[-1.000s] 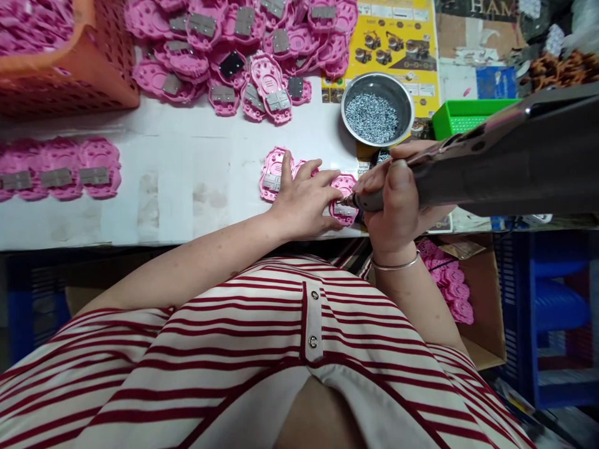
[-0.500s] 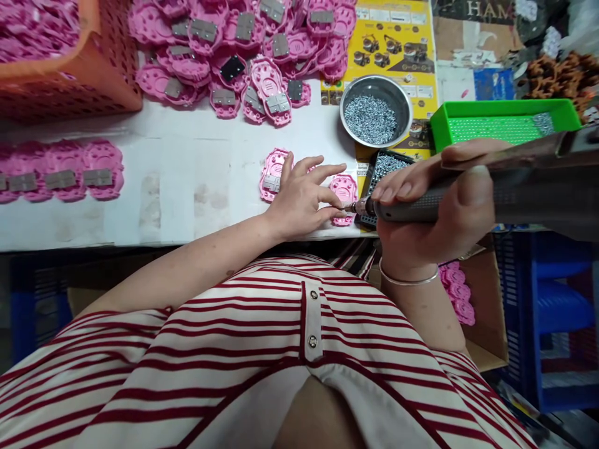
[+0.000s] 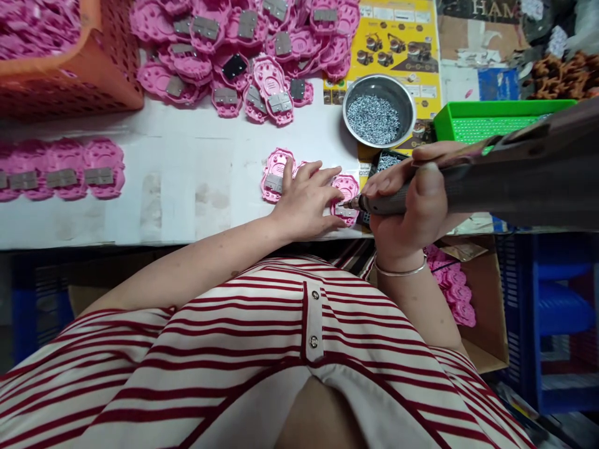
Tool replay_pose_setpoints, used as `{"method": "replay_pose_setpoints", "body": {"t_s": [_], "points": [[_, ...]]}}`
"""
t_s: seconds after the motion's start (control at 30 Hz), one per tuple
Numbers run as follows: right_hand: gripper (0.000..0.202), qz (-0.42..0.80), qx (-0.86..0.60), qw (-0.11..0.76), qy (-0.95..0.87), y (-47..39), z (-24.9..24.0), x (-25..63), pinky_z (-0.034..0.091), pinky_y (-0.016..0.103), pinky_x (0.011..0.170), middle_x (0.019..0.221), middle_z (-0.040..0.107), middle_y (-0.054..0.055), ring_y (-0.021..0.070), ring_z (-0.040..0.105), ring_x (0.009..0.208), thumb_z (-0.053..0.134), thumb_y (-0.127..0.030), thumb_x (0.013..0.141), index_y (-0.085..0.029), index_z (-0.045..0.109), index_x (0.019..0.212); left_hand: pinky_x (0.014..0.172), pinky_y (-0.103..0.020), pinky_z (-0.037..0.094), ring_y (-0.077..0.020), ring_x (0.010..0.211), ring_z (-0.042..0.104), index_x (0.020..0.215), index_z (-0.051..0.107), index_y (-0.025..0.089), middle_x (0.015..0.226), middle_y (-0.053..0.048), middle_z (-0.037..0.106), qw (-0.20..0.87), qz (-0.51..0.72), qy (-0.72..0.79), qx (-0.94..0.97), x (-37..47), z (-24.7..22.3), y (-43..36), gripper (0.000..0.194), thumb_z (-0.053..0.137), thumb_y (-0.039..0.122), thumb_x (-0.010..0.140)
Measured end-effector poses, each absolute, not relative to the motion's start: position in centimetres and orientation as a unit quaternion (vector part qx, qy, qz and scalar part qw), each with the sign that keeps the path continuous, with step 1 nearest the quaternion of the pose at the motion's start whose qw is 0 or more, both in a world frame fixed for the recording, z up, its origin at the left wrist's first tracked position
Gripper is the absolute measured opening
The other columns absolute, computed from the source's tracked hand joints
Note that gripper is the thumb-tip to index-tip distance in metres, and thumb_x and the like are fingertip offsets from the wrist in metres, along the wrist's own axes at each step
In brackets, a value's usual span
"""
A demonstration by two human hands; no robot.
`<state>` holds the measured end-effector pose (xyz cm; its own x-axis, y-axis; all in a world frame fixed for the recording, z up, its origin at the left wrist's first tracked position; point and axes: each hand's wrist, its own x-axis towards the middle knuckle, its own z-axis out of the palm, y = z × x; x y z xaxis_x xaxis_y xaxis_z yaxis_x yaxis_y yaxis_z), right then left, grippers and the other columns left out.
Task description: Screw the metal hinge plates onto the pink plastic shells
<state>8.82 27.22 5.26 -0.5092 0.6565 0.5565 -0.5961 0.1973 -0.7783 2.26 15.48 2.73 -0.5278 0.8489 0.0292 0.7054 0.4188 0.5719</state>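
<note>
Here, in the head view, the left hand (image 3: 304, 202) is unclenched, its fingers spread, with thumb and forefinger at the edge of a pink piece (image 3: 345, 186), probably to steady it. That piece lies on the table (image 3: 173, 143) just right of the hand, its metal plate (image 3: 345, 213) facing up, seemingly so the driver (image 3: 505, 181) can reach it. The right hand (image 3: 407, 209) is closed around the driver, keeping it nearly level; whether the tip touches the piece is too small to tell.

Beyond the right hand, a steel bowl (image 3: 406, 107) holds small shiny metal bits. Partly hidden by that hand, a black tray (image 3: 366, 218) has similar bits; farther right is a green tray (image 3: 444, 125), its contents mostly hidden. Far left of the left hand, an orange basket (image 3: 112, 68) is heaped with pink parts; below the right forearm, a cardboard box (image 3: 489, 299) holds more.
</note>
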Motion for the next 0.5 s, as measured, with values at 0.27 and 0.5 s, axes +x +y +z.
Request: {"method": "replay_pose_setpoints", "body": {"t_s": [0.27,0.5], "points": [[0.020,0.651,0.001,0.514,-0.558,27.0,6.6,8.6,0.043,0.021,0.038,0.048,0.043,-0.012,0.0052,0.039,0.035,0.069,-0.042,0.080,-0.024,0.061,0.085,0.118,-0.072,0.009,-0.0352,0.140,0.038,0.082,0.078,0.030,0.144,0.003,0.059,0.123,0.305,0.834,0.443,2.1,2.8,15.5,0.011,0.077,0.040,0.083],[0.017,0.669,0.008,0.499,-0.551,26.9,6.5,9.0,0.043,0.023,0.038,0.050,0.048,-0.009,0.0063,0.042,0.036,0.071,-0.037,0.080,-0.023,0.065,0.088,0.118,-0.070,0.011,-0.0355,0.139,0.039,0.079,0.076,0.027,0.143,0.000,0.059,0.116,0.296,0.835,0.450,2.2,2.8,15.7,0.020,0.079,0.046,0.081]]}}
